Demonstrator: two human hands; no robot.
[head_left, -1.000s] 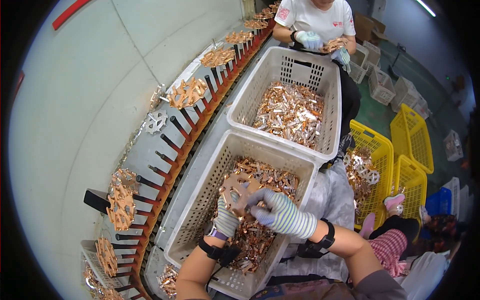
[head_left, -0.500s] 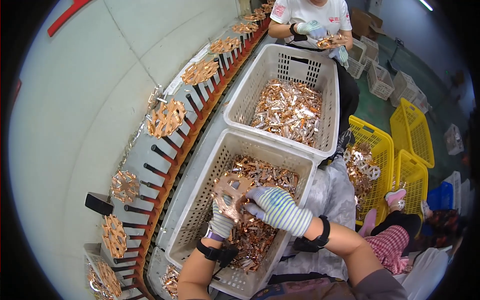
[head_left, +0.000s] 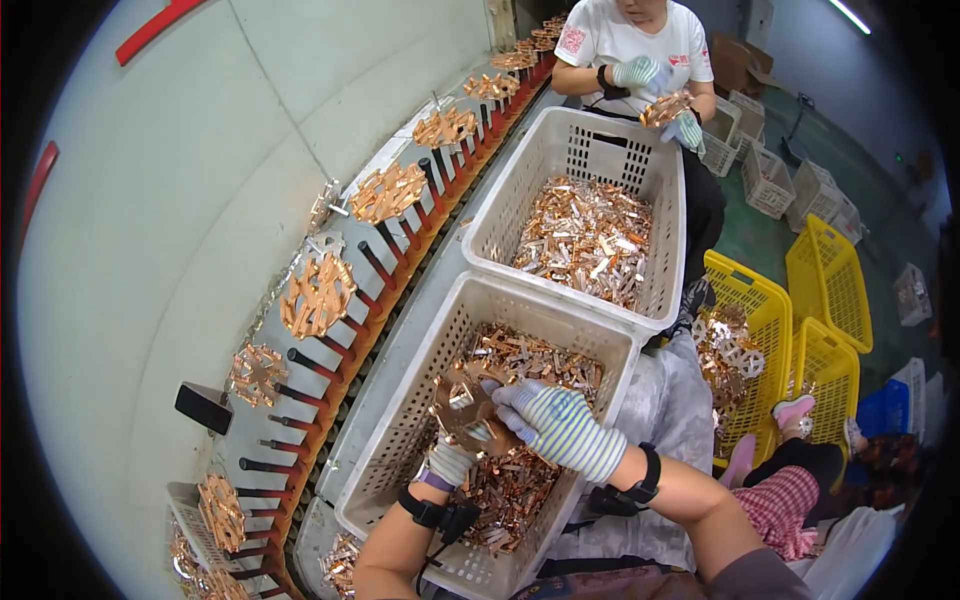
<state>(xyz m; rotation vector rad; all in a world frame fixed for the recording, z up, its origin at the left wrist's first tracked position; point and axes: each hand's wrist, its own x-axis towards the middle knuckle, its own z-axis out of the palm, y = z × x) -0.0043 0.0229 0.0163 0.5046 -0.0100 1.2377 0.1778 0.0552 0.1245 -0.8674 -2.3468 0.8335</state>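
Above the nearer white crate, my left hand (head_left: pixel 450 464), in a striped knit glove, grips a round copper-coloured metal plate (head_left: pixel 460 430) with cut-outs from below. Small copper-coloured pieces show along the plate's edge. My right hand (head_left: pixel 568 428), gloved in green-and-white stripes, comes in from the right; its fingers are closed at the plate's right edge and seem to hold it there. Whether they also pinch a small piece is hidden. Beneath both hands lie many loose short copper-coloured pieces (head_left: pixel 510 490) in the nearer crate (head_left: pixel 385 478).
A second white crate (head_left: pixel 480 238) of similar pieces stands beyond. On the left, a curved row of dark-tipped red posts (head_left: pixel 310 365) runs past copper-coloured discs (head_left: pixel 318 295). Across the far crate a gloved co-worker (head_left: pixel 645 50) holds another disc. Yellow baskets (head_left: pixel 750 275) stand right.
The plate has turned in my left hand and tilted. My right fingers have shifted slightly onto its edge. The discs along the row have moved toward the near left, and the view has shifted slightly.
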